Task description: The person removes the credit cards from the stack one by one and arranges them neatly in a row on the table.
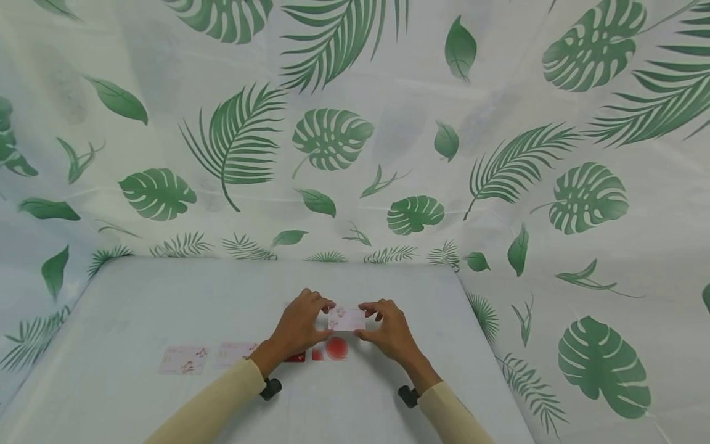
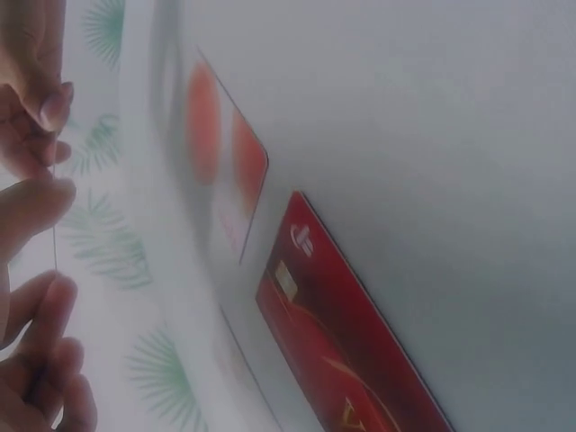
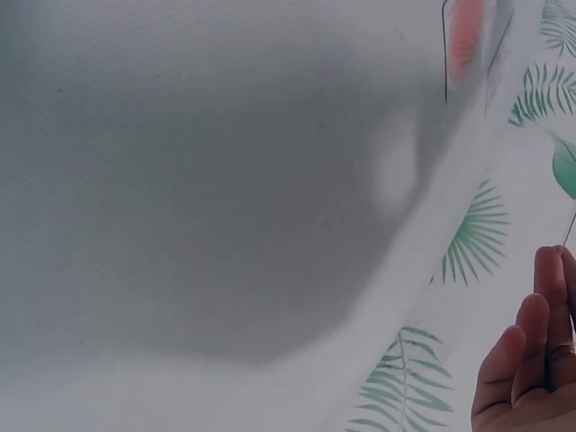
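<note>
Both hands hold up a pale pink card (image 1: 349, 319) with a floral print, just above the white table. At its left edge my left hand (image 1: 299, 320) pinches it between thumb and fingers. The right hand (image 1: 392, 332) grips the opposite edge the same way. Edge-on in the left wrist view, the card shows only as a thin line. Below it lies a white card with a red circle (image 1: 336, 349). Beside that one, a dark red card (image 2: 337, 328) with a chip is mostly covered by my left hand in the head view.
Farther left on the table (image 1: 111, 320) lie two pale pink cards, one flat at the far left (image 1: 184, 359) and another (image 1: 235, 353) partly behind the left forearm. A leaf-patterned sheet (image 1: 388, 154) rises at the table's back and sides.
</note>
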A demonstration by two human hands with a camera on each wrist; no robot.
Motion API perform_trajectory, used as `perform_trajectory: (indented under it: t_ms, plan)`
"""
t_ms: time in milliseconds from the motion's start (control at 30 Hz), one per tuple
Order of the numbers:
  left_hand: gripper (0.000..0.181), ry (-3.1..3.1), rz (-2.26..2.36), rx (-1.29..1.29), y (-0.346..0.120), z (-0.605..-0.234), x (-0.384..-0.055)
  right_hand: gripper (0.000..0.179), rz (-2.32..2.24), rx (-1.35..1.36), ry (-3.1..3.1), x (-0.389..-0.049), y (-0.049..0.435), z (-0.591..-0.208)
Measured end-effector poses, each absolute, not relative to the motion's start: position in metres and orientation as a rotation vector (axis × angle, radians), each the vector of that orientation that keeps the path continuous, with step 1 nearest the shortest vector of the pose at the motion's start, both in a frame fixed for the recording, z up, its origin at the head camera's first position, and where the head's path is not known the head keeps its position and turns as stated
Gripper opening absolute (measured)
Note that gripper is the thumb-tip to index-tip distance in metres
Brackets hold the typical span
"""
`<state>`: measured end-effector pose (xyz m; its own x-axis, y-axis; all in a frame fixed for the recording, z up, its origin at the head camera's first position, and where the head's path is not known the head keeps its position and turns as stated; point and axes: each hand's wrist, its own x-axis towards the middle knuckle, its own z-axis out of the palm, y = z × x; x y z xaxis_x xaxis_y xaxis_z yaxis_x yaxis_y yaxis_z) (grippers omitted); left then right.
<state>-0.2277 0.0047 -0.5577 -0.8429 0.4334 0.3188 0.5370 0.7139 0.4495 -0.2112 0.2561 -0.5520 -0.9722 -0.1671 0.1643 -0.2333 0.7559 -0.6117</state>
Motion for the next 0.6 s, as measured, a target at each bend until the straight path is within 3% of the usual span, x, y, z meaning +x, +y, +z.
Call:
perform_trajectory:
  t_ms: [600]
  plan:
    - [0.05,-2.738,-0.838,-0.829,0.022,-0.561,-0.218,0.058,1.025,0.346,-2.914,-0.198,0.283,-0.551]
